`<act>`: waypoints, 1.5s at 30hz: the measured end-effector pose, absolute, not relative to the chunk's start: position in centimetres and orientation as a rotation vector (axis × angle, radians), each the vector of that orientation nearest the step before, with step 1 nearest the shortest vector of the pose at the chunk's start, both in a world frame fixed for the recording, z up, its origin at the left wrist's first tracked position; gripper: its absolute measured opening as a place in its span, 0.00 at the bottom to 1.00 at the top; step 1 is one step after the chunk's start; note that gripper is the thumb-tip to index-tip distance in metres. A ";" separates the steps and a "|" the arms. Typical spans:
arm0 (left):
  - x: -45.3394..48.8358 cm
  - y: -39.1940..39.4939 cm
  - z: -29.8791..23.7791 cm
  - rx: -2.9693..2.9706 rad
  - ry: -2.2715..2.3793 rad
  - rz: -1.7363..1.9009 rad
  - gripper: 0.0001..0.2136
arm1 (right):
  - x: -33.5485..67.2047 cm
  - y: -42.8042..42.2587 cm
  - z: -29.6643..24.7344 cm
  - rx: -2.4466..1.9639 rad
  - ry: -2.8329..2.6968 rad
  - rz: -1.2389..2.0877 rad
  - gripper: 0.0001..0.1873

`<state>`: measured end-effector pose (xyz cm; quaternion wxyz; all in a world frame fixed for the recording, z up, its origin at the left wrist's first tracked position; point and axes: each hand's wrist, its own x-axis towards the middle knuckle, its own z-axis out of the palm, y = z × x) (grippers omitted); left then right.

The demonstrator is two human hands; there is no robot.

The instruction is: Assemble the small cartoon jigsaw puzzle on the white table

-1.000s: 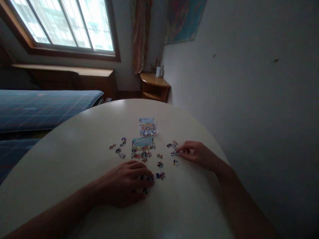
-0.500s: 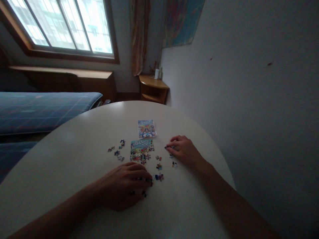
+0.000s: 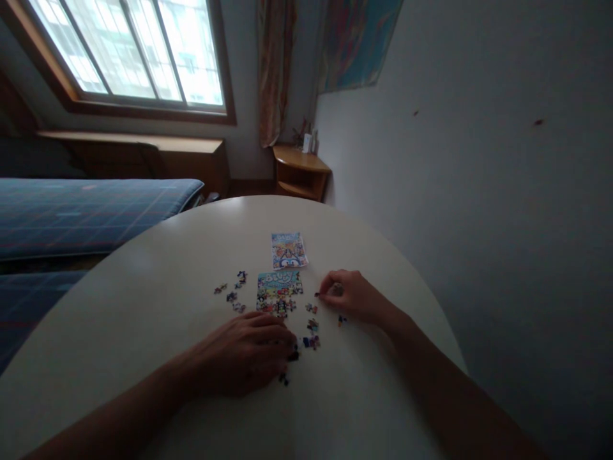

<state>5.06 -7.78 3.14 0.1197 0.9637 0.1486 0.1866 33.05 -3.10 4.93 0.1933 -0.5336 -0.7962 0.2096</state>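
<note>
A partly joined jigsaw puzzle (image 3: 280,287) lies on the white round table, its top rows showing a light blue band with lettering. Just above it is a small printed picture sheet (image 3: 288,250) with a similar design. My left hand (image 3: 246,351) rests palm down below the puzzle, fingers stretched over dark loose pieces and partly hiding them. To the right of the puzzle, my right hand (image 3: 352,295) pinches a small dark puzzle piece (image 3: 317,294) between thumb and forefinger. One loose piece (image 3: 341,320) lies under that wrist.
Several loose pieces (image 3: 232,297) lie left of the puzzle, and others (image 3: 312,326) sit between my hands. Beyond the white table (image 3: 191,249) are a blue plaid mattress (image 3: 96,214), a wooden corner shelf (image 3: 301,160) and a window. A pale wall runs along the right.
My right hand has drawn its fingers into a pinch on a piece. My left hand has shifted slightly, covering some dark pieces differently. The whole view has moved a little.
</note>
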 end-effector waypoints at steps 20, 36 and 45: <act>5.9 -7.1 1.5 2.585 0.940 1.118 0.10 | 28.8 -6.4 3.7 -1.230 -1.892 0.993 0.07; 6.6 -7.3 2.0 2.490 1.114 1.231 0.07 | 27.6 -6.8 3.7 -1.083 -1.823 1.115 0.07; 6.8 -7.4 2.1 2.478 1.133 1.241 0.06 | 27.8 -6.8 3.7 -1.041 -1.879 1.099 0.13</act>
